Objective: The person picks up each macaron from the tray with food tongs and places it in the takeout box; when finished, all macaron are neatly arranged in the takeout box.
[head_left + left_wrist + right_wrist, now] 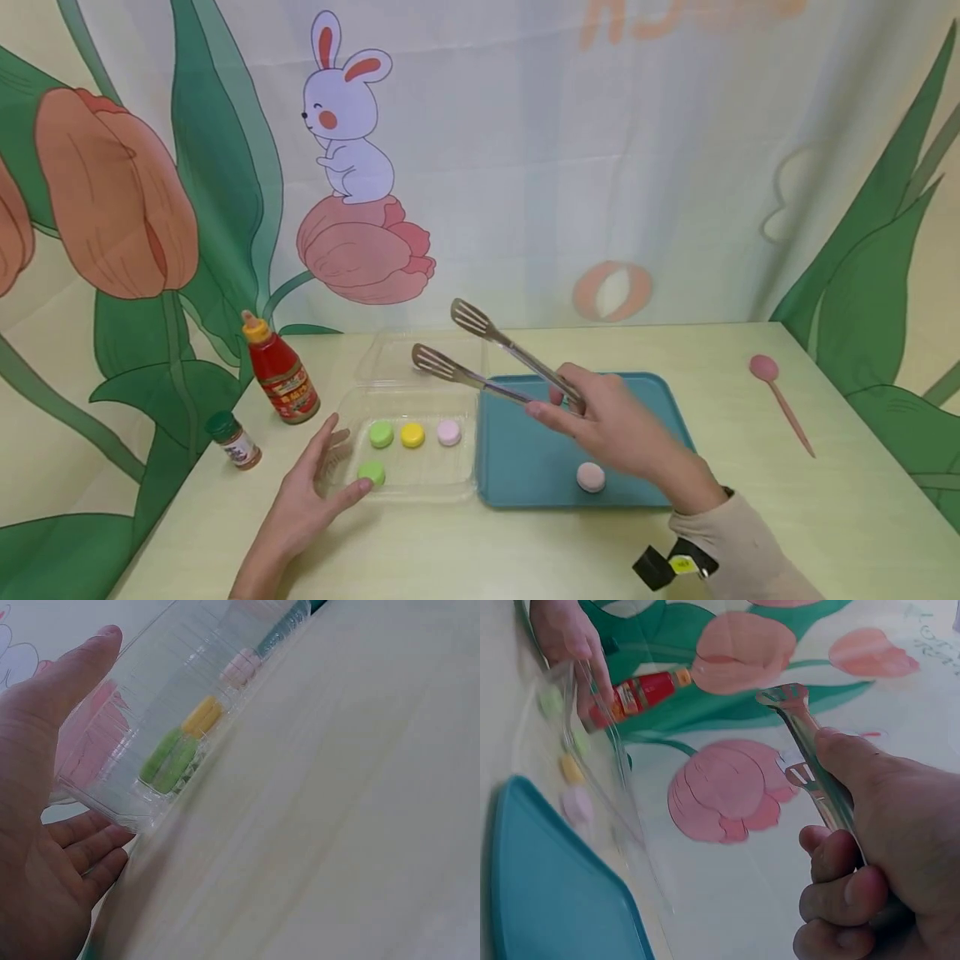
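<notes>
My right hand [611,421] grips a pair of metal tongs [525,358], whose slotted ends are spread apart and hold nothing. They hang above the blue tray [495,487] and the clear plastic box [450,486]. Inside the box lie two green macarons [381,433], a yellow macaron [412,434] and a lilac macaron [448,432]. One pale pink macaron [591,477] rests on the tray; something small there is mostly hidden behind my right hand. At the box's left side is my left hand [303,500], thumb and fingers spread around its corner [139,821].
Behind the box its clear lid [397,354] stands open. A red sauce bottle [283,375] and a green-capped spice jar [234,440] are on the left. To the right lies a pink spoon [783,404]. A printed curtain [675,167] hangs behind the table.
</notes>
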The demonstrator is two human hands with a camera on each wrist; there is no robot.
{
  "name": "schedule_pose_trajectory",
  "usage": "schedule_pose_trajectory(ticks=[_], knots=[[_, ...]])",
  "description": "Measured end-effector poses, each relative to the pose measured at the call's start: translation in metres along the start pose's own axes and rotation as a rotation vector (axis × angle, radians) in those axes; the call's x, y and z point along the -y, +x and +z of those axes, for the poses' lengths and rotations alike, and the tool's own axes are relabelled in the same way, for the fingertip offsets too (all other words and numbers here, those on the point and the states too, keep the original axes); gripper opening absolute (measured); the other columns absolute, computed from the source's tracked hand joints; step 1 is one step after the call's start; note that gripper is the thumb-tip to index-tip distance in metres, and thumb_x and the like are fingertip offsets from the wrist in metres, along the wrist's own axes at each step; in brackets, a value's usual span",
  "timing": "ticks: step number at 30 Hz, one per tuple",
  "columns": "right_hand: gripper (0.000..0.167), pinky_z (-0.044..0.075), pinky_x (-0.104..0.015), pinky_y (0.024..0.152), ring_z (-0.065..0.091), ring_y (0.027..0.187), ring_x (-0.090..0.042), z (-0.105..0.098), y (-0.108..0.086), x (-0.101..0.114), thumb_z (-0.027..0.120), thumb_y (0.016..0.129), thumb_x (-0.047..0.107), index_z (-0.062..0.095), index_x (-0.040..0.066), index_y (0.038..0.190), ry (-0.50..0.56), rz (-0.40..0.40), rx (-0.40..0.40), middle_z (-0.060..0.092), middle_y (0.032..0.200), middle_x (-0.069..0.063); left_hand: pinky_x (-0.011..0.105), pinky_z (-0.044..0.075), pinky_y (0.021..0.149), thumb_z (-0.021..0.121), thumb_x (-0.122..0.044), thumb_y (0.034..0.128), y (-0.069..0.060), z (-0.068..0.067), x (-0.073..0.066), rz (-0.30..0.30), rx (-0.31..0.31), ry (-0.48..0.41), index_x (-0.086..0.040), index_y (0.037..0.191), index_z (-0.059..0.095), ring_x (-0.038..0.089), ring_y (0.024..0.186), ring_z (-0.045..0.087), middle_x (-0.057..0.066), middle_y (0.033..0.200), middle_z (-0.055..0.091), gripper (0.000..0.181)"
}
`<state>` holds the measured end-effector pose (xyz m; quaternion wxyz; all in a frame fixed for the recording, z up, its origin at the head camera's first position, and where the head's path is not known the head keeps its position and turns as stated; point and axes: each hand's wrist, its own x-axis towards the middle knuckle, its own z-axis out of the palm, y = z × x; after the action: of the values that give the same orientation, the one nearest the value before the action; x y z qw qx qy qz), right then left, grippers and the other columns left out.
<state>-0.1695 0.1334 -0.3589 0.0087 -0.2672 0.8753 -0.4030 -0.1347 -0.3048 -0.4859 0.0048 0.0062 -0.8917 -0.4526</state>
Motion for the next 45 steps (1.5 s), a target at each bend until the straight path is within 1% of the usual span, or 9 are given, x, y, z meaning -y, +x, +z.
schedule_pose_trajectory(ticks=[3, 7, 13, 20, 26, 32, 35, 40, 45], knots=[[0.032, 0.04, -0.028, 0.055, 0.044, 0.058, -0.011, -0.013, -0.012, -0.01, 0.073, 0.109, 0.045, 0.06, 0.017, 0.101, -0.027, 0.015, -0.062, 0.046, 0.067, 0.005, 0.073, 0.023, 0.133, 0.086, -0.053, 0.0965, 0.0, -0.001, 0.0, 0.001, -0.001, 0.001, -0.029, 0.181, 0.01, 0.044, 0.164, 0.038, 0.015, 0.177, 0.041, 0.117], [0.032, 0.041, -0.028, 0.053, 0.045, 0.057, -0.012, -0.026, -0.028, -0.023, 0.074, 0.108, 0.047, 0.062, 0.019, 0.101, -0.039, 0.072, -0.111, 0.046, 0.066, 0.005, 0.073, 0.022, 0.133, 0.086, -0.054, 0.0966, -0.001, -0.002, 0.0, -0.001, 0.003, -0.002, -0.029, 0.181, 0.009, 0.043, 0.164, 0.038, 0.015, 0.177, 0.04, 0.117], [0.03, 0.038, -0.028, 0.049, 0.043, 0.055, -0.011, -0.039, -0.049, -0.042, 0.074, 0.108, 0.046, 0.063, 0.018, 0.104, -0.053, 0.123, -0.128, 0.044, 0.064, 0.005, 0.074, 0.021, 0.133, 0.085, -0.055, 0.0967, -0.001, -0.004, 0.0, -0.008, 0.0, 0.0, -0.03, 0.181, 0.008, 0.043, 0.164, 0.038, 0.014, 0.178, 0.04, 0.117], [0.028, 0.038, -0.028, 0.051, 0.042, 0.058, -0.009, -0.044, -0.076, -0.067, 0.074, 0.109, 0.042, 0.063, 0.019, 0.098, -0.078, 0.149, -0.14, 0.041, 0.064, 0.008, 0.074, 0.021, 0.133, 0.086, -0.055, 0.0965, -0.001, -0.003, 0.001, -0.013, 0.006, -0.008, -0.031, 0.181, 0.008, 0.043, 0.164, 0.037, 0.014, 0.178, 0.039, 0.117], [0.032, 0.037, -0.025, 0.052, 0.039, 0.059, -0.004, -0.048, -0.103, -0.089, 0.075, 0.109, 0.039, 0.057, 0.02, 0.09, -0.129, 0.162, -0.094, 0.038, 0.067, 0.011, 0.072, 0.021, 0.134, 0.085, -0.056, 0.097, 0.0, -0.002, -0.001, -0.027, 0.016, -0.007, -0.033, 0.181, 0.007, 0.042, 0.165, 0.035, 0.013, 0.179, 0.038, 0.117], [0.034, 0.035, -0.023, 0.051, 0.039, 0.064, -0.001, -0.046, -0.127, -0.108, 0.081, 0.105, 0.034, 0.055, 0.021, 0.086, -0.145, 0.153, -0.056, 0.041, 0.07, 0.013, 0.072, 0.02, 0.134, 0.085, -0.054, 0.0974, 0.0, -0.001, -0.001, -0.027, 0.016, -0.014, -0.034, 0.181, 0.007, 0.042, 0.166, 0.034, 0.014, 0.179, 0.038, 0.116], [0.035, 0.035, -0.023, 0.051, 0.04, 0.064, -0.001, -0.046, -0.137, -0.116, 0.081, 0.104, 0.035, 0.054, 0.021, 0.086, -0.139, 0.178, -0.015, 0.044, 0.071, 0.013, 0.071, 0.021, 0.134, 0.085, -0.053, 0.0975, -0.001, 0.0, -0.001, -0.02, 0.014, -0.018, -0.033, 0.181, 0.007, 0.042, 0.165, 0.035, 0.014, 0.179, 0.038, 0.116], [0.036, 0.035, -0.022, 0.053, 0.041, 0.066, 0.0, -0.043, -0.147, -0.125, 0.079, 0.106, 0.037, 0.055, 0.019, 0.087, -0.129, 0.228, 0.056, 0.046, 0.073, 0.013, 0.071, 0.021, 0.134, 0.085, -0.053, 0.0976, 0.0, 0.001, 0.0, -0.022, 0.014, -0.013, -0.033, 0.181, 0.006, 0.042, 0.165, 0.035, 0.014, 0.179, 0.038, 0.116], [0.034, 0.037, -0.022, 0.057, 0.043, 0.069, -0.002, -0.042, -0.151, -0.129, 0.078, 0.106, 0.041, 0.059, 0.019, 0.089, -0.126, 0.271, 0.107, 0.046, 0.073, 0.011, 0.072, 0.022, 0.134, 0.085, -0.054, 0.0974, 0.0, 0.001, 0.0, -0.023, 0.012, -0.016, -0.034, 0.181, 0.007, 0.042, 0.165, 0.035, 0.014, 0.179, 0.038, 0.116]])
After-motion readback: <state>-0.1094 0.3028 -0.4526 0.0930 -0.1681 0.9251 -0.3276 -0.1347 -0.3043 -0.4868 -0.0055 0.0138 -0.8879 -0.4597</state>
